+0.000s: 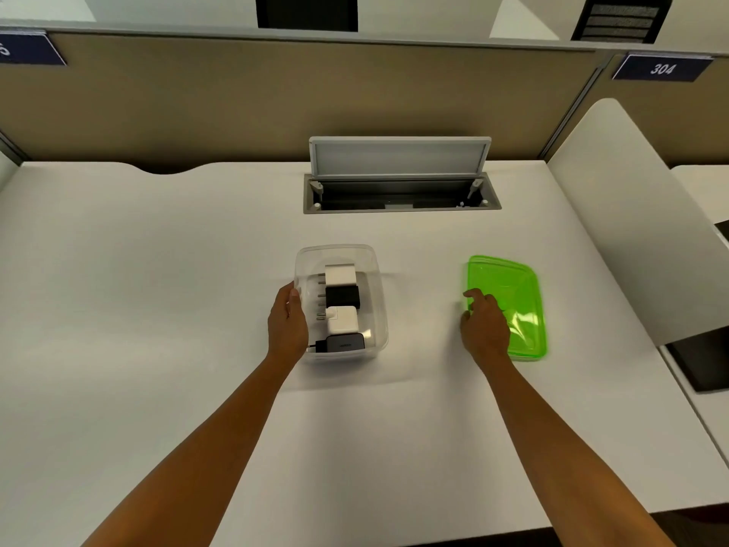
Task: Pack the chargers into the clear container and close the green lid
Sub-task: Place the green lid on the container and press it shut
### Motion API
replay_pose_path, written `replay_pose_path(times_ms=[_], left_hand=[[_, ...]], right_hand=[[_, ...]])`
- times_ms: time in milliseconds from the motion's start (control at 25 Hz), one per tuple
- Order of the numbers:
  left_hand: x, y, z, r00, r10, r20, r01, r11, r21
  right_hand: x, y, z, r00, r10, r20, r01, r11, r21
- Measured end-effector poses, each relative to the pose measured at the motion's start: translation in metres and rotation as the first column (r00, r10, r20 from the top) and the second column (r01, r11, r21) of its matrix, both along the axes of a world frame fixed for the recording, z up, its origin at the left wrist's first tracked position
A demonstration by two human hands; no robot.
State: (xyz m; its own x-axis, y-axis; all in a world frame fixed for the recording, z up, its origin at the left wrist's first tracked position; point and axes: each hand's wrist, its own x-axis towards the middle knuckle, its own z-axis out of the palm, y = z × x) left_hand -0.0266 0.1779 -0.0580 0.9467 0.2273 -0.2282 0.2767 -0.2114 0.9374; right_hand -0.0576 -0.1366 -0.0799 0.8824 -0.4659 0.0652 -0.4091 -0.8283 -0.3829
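- Lying flat on the counter (157, 270), the green lid (516, 305) sits well to the right of the clear container (376, 294), its long axis running away from the person, parallel to the container's.
- The right hand (483, 325) is nearer: fingers spread, resting at the lid's near-left edge, not clamped on it.
- The left hand (287, 323) steadies the container's left wall, fingers loose against it.
- Four chargers (342, 305) already lie in a row inside.
- The white counter is bare between lid and container; an open cable hatch (400, 187) lies behind.
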Motion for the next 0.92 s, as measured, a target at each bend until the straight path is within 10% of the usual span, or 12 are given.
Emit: replay_pose_path(times_ms=[360, 480, 720, 920], left_hand=[[0.001, 0.001, -0.003, 1.0, -0.007, -0.014, 0.006, 1.0, -0.03], [0.001, 0.001, -0.002, 1.0, -0.009, -0.01, 0.008, 0.999, -0.05], [0.002, 0.002, -0.001, 1.0, 0.016, -0.015, -0.018, 0.994, -0.105], [0.0, 0.0, 0.012, 0.999, -0.019, -0.034, 0.015, 0.994, -0.111]], right_hand=[[0.035, 0.063, 0.116, 0.929, 0.01, 0.371, -0.055, 0.992, 0.11], [0.043, 0.061, 0.138, 0.855, -0.204, 0.477, -0.022, 0.904, 0.427], [0.055, 0.079, 0.074, 0.881, -0.468, 0.068, 0.037, 0.211, 0.977], [0.018, 0.118, 0.04, 0.932, -0.356, -0.072, 0.177, 0.272, 0.946]])
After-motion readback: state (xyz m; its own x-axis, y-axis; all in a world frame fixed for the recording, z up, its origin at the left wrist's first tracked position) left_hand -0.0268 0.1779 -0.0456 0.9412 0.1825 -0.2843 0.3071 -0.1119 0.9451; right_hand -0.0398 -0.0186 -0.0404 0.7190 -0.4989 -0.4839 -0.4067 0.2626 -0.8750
